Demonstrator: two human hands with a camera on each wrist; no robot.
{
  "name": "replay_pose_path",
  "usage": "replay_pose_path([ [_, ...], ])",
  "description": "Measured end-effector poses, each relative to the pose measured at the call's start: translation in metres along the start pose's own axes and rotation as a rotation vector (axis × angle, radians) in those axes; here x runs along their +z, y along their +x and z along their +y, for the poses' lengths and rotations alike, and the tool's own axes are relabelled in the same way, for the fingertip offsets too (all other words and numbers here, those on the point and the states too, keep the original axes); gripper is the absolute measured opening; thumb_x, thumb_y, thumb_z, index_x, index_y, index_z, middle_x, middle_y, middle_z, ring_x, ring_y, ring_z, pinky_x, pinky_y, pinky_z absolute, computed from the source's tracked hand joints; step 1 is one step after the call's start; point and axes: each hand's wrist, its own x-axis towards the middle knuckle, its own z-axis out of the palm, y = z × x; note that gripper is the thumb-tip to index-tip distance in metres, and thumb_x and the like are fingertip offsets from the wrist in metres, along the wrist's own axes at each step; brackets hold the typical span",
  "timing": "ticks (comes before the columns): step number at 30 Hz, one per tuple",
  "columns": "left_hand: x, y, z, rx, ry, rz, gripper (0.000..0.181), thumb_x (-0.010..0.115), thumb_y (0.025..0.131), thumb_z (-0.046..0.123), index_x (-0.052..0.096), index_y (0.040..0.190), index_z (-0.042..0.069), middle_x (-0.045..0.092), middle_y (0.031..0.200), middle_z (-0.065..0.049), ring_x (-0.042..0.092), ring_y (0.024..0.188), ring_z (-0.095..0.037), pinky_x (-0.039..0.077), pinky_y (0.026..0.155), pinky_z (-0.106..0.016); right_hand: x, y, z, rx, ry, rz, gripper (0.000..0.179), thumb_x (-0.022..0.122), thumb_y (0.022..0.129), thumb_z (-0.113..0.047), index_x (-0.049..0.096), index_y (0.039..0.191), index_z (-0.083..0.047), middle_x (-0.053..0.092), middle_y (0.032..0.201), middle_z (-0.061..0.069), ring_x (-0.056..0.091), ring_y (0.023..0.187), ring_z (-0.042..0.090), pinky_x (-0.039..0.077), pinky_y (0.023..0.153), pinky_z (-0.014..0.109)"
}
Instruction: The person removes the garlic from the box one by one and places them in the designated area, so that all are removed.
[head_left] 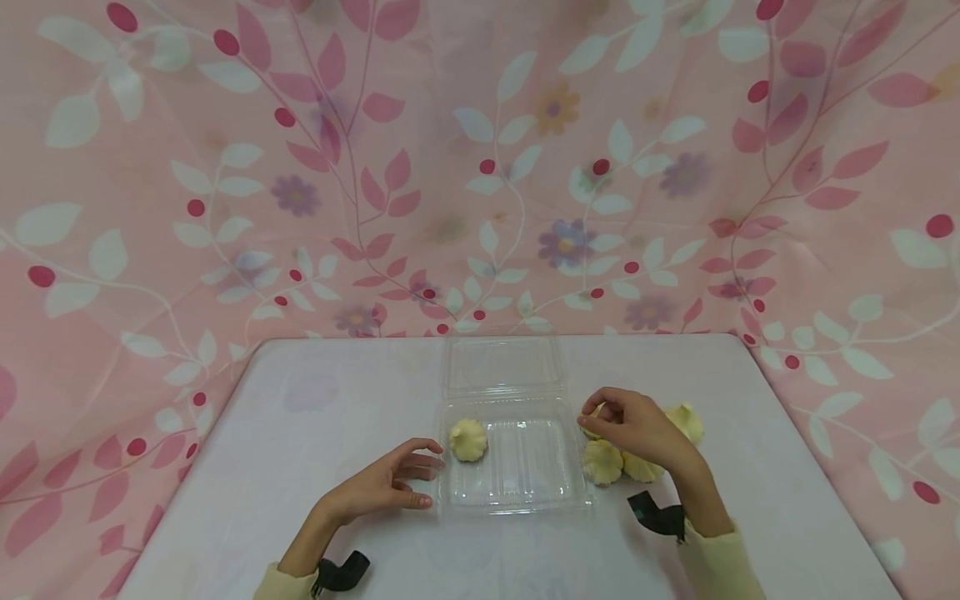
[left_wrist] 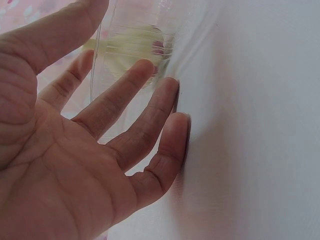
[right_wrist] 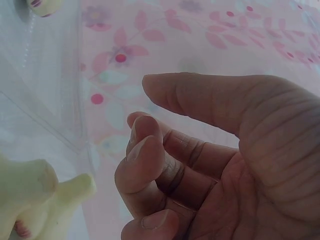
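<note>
A clear plastic clamshell box (head_left: pixel 517 467) lies on the table, its lid (head_left: pixel 504 367) folded back behind it. One pale garlic bulb (head_left: pixel 468 440) sits in the left part of the box. My left hand (head_left: pixel 397 479) is beside the box's left wall, fingers spread and holding nothing; the left wrist view shows the bulb (left_wrist: pixel 132 50) through the clear plastic. Right of the box, my right hand (head_left: pixel 633 425) hovers over several garlic bulbs (head_left: pixel 602 462), partly hiding them. Its fingers (right_wrist: pixel 140 165) are loosely bent, with a gap to the thumb and nothing between.
The white table (head_left: pixel 337 383) runs back to a pink curtain (head_left: pixel 450 167) printed with leaves and flowers. A black strap (head_left: pixel 342 572) is on the left wrist and another black strap (head_left: pixel 656 514) on the right, beside pale sleeves.
</note>
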Motion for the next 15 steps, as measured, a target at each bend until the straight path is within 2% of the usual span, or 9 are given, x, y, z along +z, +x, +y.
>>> replay_pose_path([
  [9, 0.0, -0.001, 0.0, 0.001, 0.01, 0.011, 0.067, 0.075, 0.089, 0.017, 0.039, 0.145, 0.019, 0.052, 0.14, -0.01, 0.053, 0.125, -0.029, 0.045, 0.092, -0.041, 0.007, 0.006, -0.004, -0.012, 0.041, -0.034, 0.016, 0.072, 0.092, -0.024, 0.066, 0.096, -0.01, 0.057, 0.068, 0.004, 0.046, 0.054, 0.012, 0.04, 0.051, 0.025],
  [15, 0.0, -0.001, -0.001, 0.001, 0.017, 0.011, 0.066, 0.075, 0.089, 0.016, 0.039, 0.145, 0.019, 0.052, 0.14, -0.01, 0.053, 0.124, -0.028, 0.045, 0.091, -0.04, 0.013, 0.008, -0.007, -0.011, 0.013, -0.024, 0.018, 0.074, 0.09, -0.026, 0.067, 0.096, -0.01, 0.057, 0.069, 0.003, 0.05, 0.057, 0.014, 0.043, 0.054, 0.026],
])
